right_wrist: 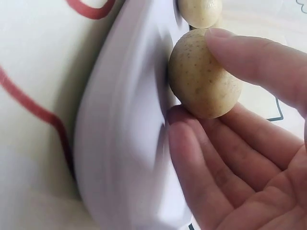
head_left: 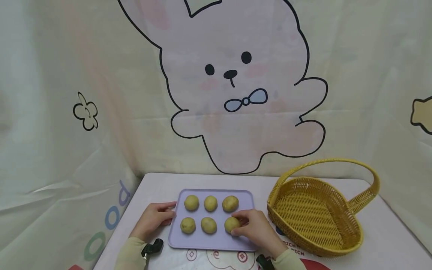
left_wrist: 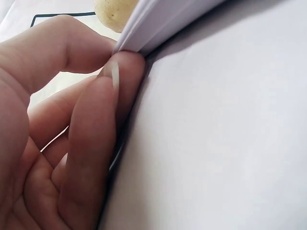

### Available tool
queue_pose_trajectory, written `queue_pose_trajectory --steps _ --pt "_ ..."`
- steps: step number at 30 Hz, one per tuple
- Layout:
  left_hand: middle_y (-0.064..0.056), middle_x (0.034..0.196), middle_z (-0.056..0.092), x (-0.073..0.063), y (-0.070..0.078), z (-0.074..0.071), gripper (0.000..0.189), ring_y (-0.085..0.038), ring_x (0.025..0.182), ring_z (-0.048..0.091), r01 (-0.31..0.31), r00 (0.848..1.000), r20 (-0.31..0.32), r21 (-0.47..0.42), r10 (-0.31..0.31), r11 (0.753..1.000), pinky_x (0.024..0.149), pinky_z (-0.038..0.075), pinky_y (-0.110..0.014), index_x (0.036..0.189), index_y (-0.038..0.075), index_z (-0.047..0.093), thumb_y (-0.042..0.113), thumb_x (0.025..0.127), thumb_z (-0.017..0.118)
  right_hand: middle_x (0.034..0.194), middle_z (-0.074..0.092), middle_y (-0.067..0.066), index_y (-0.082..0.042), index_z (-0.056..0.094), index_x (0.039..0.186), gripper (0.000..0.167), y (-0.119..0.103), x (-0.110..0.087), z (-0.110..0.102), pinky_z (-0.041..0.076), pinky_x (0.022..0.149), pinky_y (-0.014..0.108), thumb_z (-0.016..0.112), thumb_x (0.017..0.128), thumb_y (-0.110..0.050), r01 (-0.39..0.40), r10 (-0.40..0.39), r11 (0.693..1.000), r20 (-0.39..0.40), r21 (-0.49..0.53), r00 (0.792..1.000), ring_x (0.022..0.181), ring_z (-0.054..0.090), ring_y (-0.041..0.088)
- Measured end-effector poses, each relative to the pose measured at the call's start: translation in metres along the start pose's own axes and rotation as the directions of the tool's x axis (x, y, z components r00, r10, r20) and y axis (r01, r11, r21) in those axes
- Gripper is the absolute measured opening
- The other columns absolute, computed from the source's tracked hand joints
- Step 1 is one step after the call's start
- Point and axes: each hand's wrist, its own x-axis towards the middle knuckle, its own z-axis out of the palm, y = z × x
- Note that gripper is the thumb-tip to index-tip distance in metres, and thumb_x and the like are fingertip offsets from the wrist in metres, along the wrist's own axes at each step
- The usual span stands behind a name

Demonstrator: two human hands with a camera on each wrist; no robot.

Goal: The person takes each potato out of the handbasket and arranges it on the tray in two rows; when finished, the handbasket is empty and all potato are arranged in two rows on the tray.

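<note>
A lilac tray (head_left: 210, 245) lies on the table with several small potatoes in two rows. At its left edge is my left hand (head_left: 156, 219); in the left wrist view the fingertips (left_wrist: 132, 62) hold the tray's rim (left_wrist: 158, 21), bent close together. My right hand (head_left: 258, 228) grips the front-right potato (head_left: 231, 224) between thumb and fingers. Seen from the right wrist, this speckled yellow potato (right_wrist: 201, 76) sits against the tray's surface (right_wrist: 129, 143), with the thumb on one side and the fingers on the other.
A yellow woven basket (head_left: 314, 213) with a tall arched handle stands right of the tray, close to my right forearm. Nothing shows inside it. The table (head_left: 158, 187) has a printed white cover. Behind it hangs a cloth (head_left: 236, 131) with a cartoon animal.
</note>
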Motion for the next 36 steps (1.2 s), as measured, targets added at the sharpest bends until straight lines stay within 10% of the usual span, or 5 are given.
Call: queue_pose_trajectory --steps 36 --pt "0.001 0.087 0.071 -0.0015 0.0026 0.0017 0.048 -0.011 0.073 0.065 0.001 1.000 0.002 0.002 -0.001 1.000 0.067 0.055 -0.022 0.135 0.009 0.077 0.013 0.087 0.083 0.100 0.080 -0.001 -0.008 0.080 0.123 0.048 0.0035 0.0009 -0.0009 0.057 0.078 0.026 0.095 0.080 -0.022 0.017 -0.017 1.000 0.044 0.009 0.999 0.089 0.071 0.013"
